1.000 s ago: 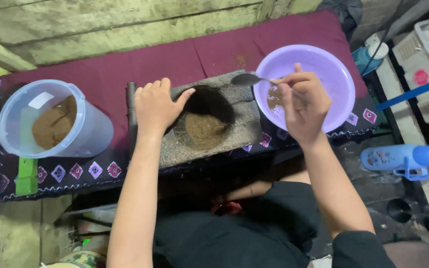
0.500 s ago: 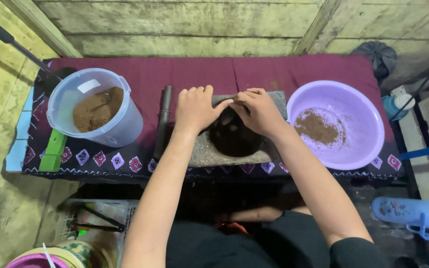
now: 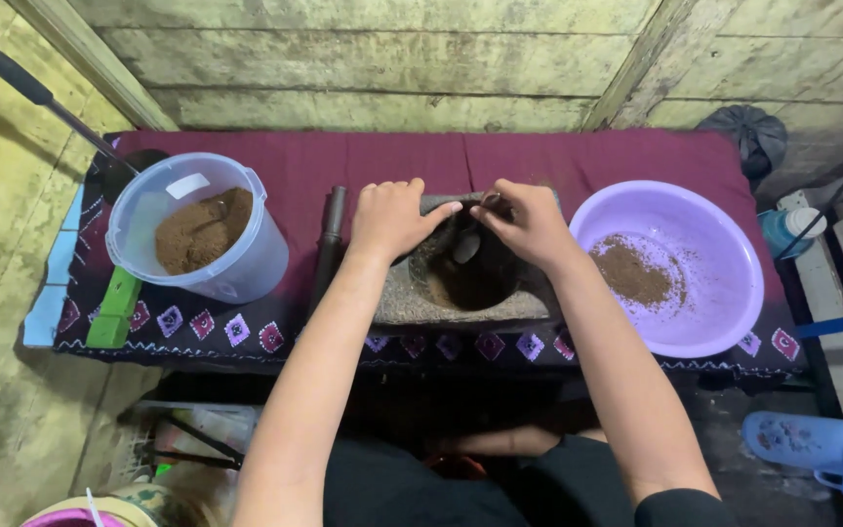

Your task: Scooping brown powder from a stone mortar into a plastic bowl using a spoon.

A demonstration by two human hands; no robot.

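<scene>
We see the left hand [image 3: 389, 221] resting on the left rim of the stone mortar [image 3: 461, 278], fingers curled over the edge and gripping nothing else, while the right hand [image 3: 529, 222] is closed on a spoon [image 3: 468, 244] whose bowl dips into the mortar's dark hollow, where brown powder lies. The mortar sits mid-table on a maroon cloth [image 3: 373, 156], with a dark pestle [image 3: 329, 239] just to its left. Further left stands a clear tub [image 3: 197, 229] of brown powder, and to the right a purple bowl [image 3: 680, 263] with some powder scattered inside.
</scene>
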